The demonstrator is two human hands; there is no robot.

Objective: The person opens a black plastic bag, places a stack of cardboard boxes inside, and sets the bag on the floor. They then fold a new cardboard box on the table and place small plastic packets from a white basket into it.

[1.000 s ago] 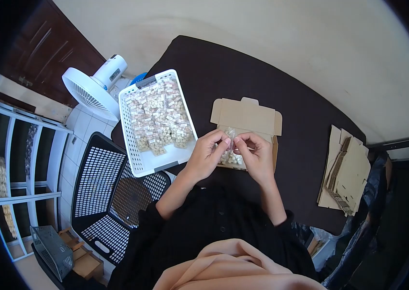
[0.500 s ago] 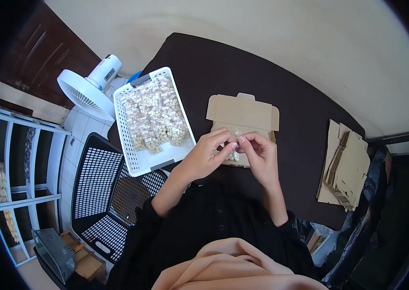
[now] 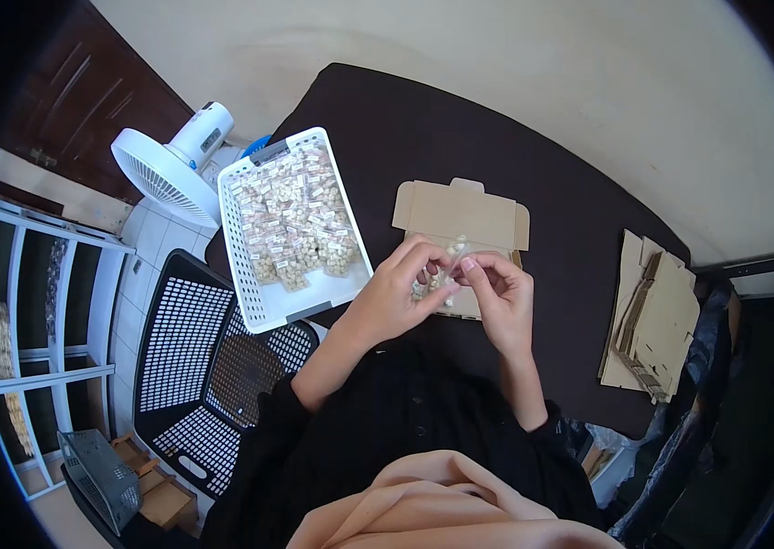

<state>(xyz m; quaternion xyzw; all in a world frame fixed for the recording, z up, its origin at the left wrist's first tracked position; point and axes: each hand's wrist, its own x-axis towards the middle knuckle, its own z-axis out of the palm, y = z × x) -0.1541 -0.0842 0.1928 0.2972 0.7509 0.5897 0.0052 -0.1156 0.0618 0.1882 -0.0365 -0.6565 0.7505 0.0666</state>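
A small clear plastic bag of whitish pieces (image 3: 454,249) is between my hands, above an open cardboard box (image 3: 451,209). With curled fingers, my left hand (image 3: 403,291) grips the bag from the left. My right hand (image 3: 502,295) pinches its right edge between thumb and forefinger. Part of the bag is hidden behind my fingers, and more whitish pieces show below it, between the hands. Left of the box, a white plastic basket (image 3: 344,295) holds many similar labelled bags.
The dark table (image 3: 387,110) carries a stack of flattened cardboard (image 3: 657,316) at right. A white fan (image 3: 163,174) stands beyond the basket. Below the basket is a black mesh chair (image 3: 184,343), with a grey crate (image 3: 102,480) and a white shelf (image 3: 62,380) at far left.
My fingers have spread slightly apart, and more of the bag with its whitish pieces shows between them. The box, basket and cardboard stack stay in place.
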